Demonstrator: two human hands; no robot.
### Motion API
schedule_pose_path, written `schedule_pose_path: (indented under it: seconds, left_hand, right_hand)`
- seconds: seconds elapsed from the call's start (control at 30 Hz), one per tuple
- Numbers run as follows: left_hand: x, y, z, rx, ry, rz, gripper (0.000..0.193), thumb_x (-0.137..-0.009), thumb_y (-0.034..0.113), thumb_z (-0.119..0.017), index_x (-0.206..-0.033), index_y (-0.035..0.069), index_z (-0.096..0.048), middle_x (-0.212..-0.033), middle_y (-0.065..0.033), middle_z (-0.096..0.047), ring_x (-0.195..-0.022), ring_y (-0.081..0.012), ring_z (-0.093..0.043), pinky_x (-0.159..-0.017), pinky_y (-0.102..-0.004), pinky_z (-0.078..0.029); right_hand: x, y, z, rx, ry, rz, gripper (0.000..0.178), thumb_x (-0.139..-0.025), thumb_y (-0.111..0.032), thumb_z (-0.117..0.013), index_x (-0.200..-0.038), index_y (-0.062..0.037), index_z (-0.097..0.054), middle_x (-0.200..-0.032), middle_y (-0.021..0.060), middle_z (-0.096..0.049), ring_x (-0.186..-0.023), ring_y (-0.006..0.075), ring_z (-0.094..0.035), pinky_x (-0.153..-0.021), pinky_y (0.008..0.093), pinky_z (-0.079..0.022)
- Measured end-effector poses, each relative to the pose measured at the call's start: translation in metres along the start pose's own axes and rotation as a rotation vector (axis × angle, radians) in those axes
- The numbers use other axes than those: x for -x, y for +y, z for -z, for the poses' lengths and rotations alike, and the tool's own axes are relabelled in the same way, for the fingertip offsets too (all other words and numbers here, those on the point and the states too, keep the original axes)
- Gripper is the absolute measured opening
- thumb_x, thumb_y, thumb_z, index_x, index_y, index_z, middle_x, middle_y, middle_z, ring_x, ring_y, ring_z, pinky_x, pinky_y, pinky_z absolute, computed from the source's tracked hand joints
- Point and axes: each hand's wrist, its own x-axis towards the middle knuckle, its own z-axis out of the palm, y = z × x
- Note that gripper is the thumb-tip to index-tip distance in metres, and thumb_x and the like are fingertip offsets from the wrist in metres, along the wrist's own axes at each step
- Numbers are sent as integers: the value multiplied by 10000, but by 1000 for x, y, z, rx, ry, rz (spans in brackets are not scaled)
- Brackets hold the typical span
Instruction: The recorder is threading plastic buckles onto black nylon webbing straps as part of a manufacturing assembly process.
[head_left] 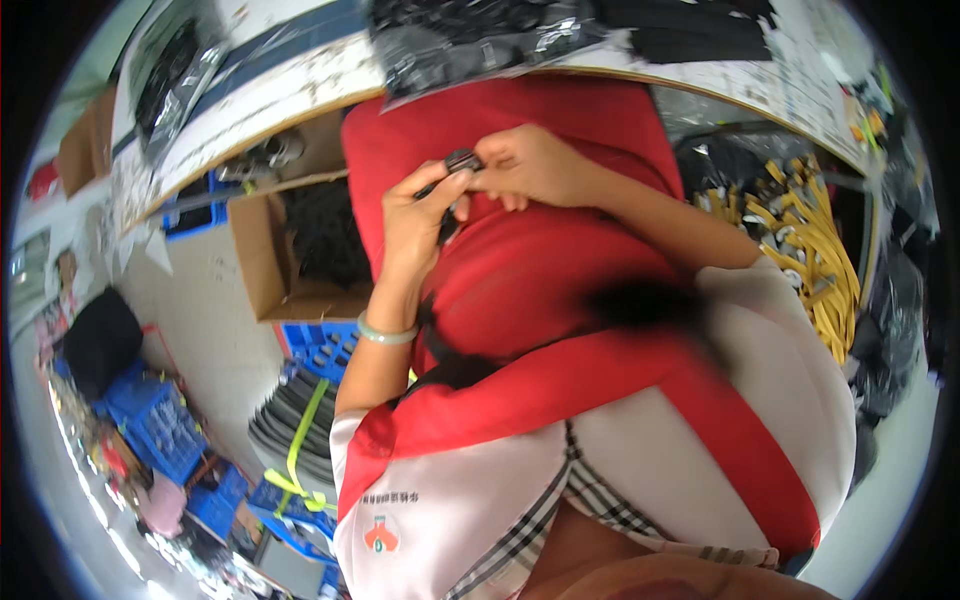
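Over the red apron (pixel 540 270) on my lap, my two hands meet close together. My left hand (pixel 415 215) is closed, pinching a small dark piece (pixel 462 160) between thumb and fingers; its exact kind is too small to tell. Something dark, like a strip, also shows below the left fingers. Touching the left fingertips from the right side is my right hand (pixel 535 165), its thumb and fingers pressed together. What it grips, if anything, is hidden by the fingers. A pale bangle (pixel 387 332) circles my left wrist.
Ahead runs a worn white table edge (pixel 300 100), with black plastic bags (pixel 490 55) on it. A cardboard box (pixel 262 255) with black material stands at the left, above a stack of dark strips (pixel 295 425). Yellow strips (pixel 815 250) are heaped at the right.
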Motion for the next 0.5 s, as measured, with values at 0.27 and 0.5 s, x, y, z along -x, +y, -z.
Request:
schedule_pose_path:
  seconds: [0.27, 0.5]
  left_hand:
    - [-19, 1, 7, 819, -30, 312, 222, -938, 248, -592, -1059, 67, -546, -967, -78, -567, -757, -180, -546, -478, -231, -428]
    - [-22, 1, -4, 441, -211, 244, 218, -933, 263, -604, -945, 45, -592, -868, -43, -579, -669, -122, -502, -459, -180, -341]
  right_hand:
    - [59, 6, 103, 766, 972, 423, 158, -830, -137, -663, -976, -75, -660, -961, 74, -660, -853, 239, -618, -740, 307, -509]
    - [95, 53, 184, 1127, 971, 368, 296, -820, -195, -687, -1112, -154, -670, -1126, 76, -639, -1073, 289, -559, -937, 372, -438]
